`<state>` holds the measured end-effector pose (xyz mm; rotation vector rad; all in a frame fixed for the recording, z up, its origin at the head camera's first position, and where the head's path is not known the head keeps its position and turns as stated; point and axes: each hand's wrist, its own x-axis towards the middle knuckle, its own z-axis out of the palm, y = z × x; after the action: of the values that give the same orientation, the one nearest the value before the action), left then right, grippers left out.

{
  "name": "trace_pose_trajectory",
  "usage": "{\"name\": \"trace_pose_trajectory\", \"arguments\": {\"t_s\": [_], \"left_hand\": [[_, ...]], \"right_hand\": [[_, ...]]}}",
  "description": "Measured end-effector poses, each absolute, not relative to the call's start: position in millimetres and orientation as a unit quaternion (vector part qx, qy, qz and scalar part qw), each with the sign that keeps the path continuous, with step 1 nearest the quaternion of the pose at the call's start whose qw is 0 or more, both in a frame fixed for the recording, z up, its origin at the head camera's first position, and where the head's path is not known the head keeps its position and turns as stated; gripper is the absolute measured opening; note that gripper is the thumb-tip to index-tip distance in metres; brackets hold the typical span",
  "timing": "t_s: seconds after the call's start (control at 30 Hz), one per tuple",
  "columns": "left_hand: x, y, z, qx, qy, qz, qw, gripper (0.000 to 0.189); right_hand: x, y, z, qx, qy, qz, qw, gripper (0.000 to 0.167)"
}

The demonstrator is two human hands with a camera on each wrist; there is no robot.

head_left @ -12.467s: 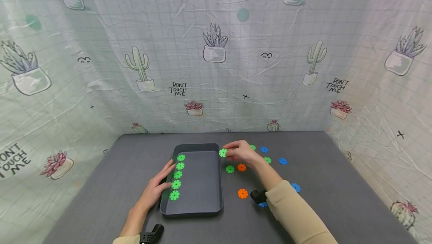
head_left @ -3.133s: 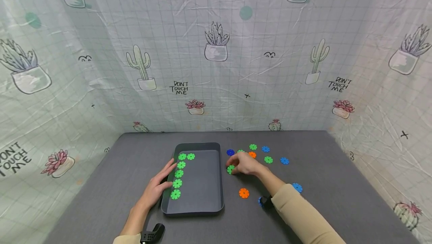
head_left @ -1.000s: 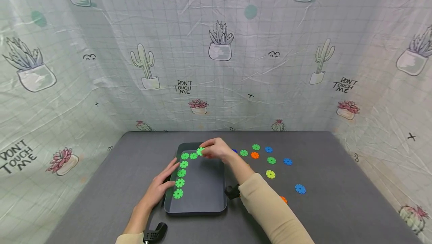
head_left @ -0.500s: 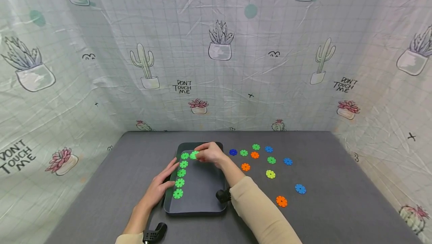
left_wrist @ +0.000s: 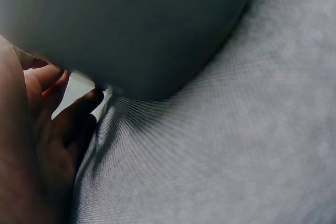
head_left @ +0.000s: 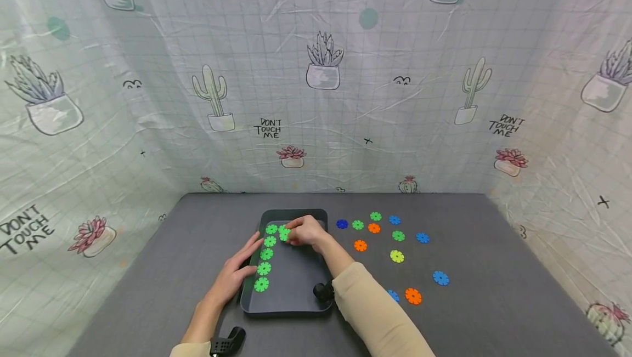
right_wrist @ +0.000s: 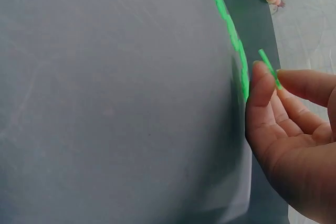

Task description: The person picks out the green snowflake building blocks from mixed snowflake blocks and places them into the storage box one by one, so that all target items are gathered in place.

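My right hand [head_left: 307, 232] pinches a green notched disc [head_left: 283, 235] between thumb and fingers, low inside the dark grey tray [head_left: 291, 291] near its far left corner. In the right wrist view that disc [right_wrist: 269, 66] is seen nearly edge-on. It overlaps another green disc just behind it. Several more green discs [head_left: 266, 254] lie in a line along the tray's left side. My left hand [head_left: 231, 276] rests at the left rim, fingers extended and spread. The left wrist view shows the left fingers [left_wrist: 63, 129] beside the tray's outer wall, partly hidden by it.
Right of the tray, loose discs are scattered on the grey tabletop [head_left: 474, 253]: several blue [head_left: 441, 278], several orange [head_left: 413, 296], several green [head_left: 398, 236] and one yellow [head_left: 397, 256]. A patterned curtain [head_left: 321, 126] surrounds the table's back and sides.
A green disc was set beside the far end of the line. My right hand then took another from the table, brought it left over the tray and lowered it slightly nearer. My left hand stayed put.
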<state>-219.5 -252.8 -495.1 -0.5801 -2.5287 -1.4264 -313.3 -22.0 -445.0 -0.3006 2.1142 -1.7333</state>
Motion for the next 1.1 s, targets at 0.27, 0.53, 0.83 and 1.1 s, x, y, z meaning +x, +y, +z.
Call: {"name": "trace_pose_trajectory", "arguments": {"t_s": [0.27,0.53,0.83,1.1], "left_hand": [[-219.6,-252.2,-494.5,-0.196,-0.851,-0.478,0.09,0.062],[-219.6,-251.8,-495.6,-0.196,-0.852,-0.477,0.091,0.062],[-219.3,-252.4,-496.3,-0.198,-0.852,-0.476,0.093,0.062],[-219.0,-252.7,-495.3,-0.193,-0.853,-0.475,0.094,0.062]], "right_hand": [[-310.7,-25.5,-447.7,-0.093,0.764,-0.609,0.193,0.033],[-309.4,-28.0,-449.9,-0.084,0.77,-0.606,0.18,0.03],[-308.5,-31.0,-453.4,-0.087,0.781,-0.598,0.157,0.023],[-307.2,-30.5,-451.1,-0.092,0.784,-0.595,0.148,0.019]]}}
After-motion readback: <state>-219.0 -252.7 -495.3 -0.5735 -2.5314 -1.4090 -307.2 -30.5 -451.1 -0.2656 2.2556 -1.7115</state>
